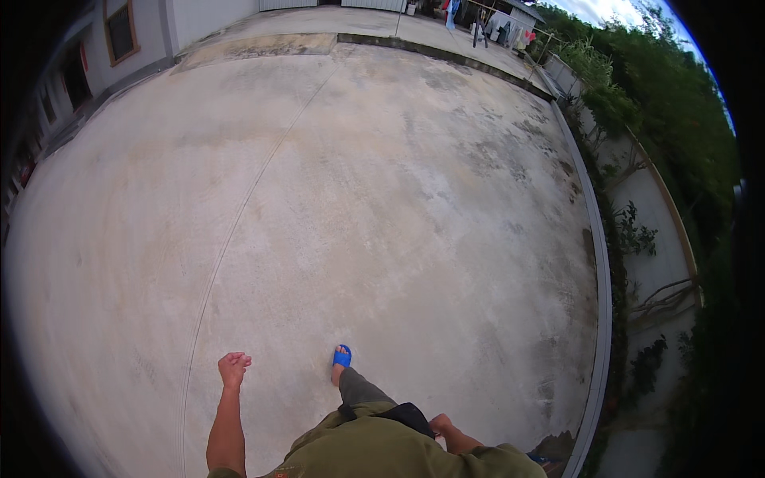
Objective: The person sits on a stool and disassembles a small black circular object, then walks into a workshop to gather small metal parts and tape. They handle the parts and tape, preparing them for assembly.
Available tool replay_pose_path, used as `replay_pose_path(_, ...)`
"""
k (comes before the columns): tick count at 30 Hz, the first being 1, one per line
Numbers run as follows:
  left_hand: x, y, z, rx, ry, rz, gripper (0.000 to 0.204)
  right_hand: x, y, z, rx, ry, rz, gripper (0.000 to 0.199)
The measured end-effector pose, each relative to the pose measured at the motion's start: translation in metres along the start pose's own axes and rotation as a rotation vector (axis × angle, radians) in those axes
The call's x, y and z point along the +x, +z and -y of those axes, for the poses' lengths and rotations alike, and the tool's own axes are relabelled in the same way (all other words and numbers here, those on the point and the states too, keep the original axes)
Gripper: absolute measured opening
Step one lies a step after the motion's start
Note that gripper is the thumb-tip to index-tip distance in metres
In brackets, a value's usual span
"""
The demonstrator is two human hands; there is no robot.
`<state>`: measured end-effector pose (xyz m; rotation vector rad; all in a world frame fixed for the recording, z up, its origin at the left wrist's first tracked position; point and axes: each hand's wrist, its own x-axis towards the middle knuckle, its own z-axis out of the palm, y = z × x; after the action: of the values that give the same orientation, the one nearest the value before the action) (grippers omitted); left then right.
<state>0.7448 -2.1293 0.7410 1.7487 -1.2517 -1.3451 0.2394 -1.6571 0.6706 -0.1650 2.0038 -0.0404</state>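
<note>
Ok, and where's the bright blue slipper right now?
In the head view, the bright blue slipper is low, slightly left of centre, worn on a foot, between the left hand and the grey trouser leg.

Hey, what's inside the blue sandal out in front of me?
A bare foot is in the blue sandal, toes showing at the open front. The sandal hides the middle of the foot and its sole.
</note>
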Motion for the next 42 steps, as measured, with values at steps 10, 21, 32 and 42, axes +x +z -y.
replay_pose_path(10, 0.036, 0.004, 0.03, -0.187, -0.731, -0.289, 0.009, 0.092, -0.148, 0.539, 0.128, -0.503, -0.134, 0.022)
replay_pose_path(21, 0.419, 0.053, -0.12, -0.163, -0.604, -0.146, 0.021, 0.15, -0.189, 0.807, -0.164, -0.565, 0.003, 0.024)
replay_pose_path(32, 0.874, 0.159, -0.475, -0.041, -0.067, 0.084, 0.025, 0.18, -0.245, 0.886, 0.231, 0.171, -0.046, 0.014)
replay_pose_path(42, 0.958, 0.2, -0.45, -0.15, -0.624, -0.078, 0.012, 0.337, -0.432, 1.356, 0.302, -0.276, -0.073, 0.021)
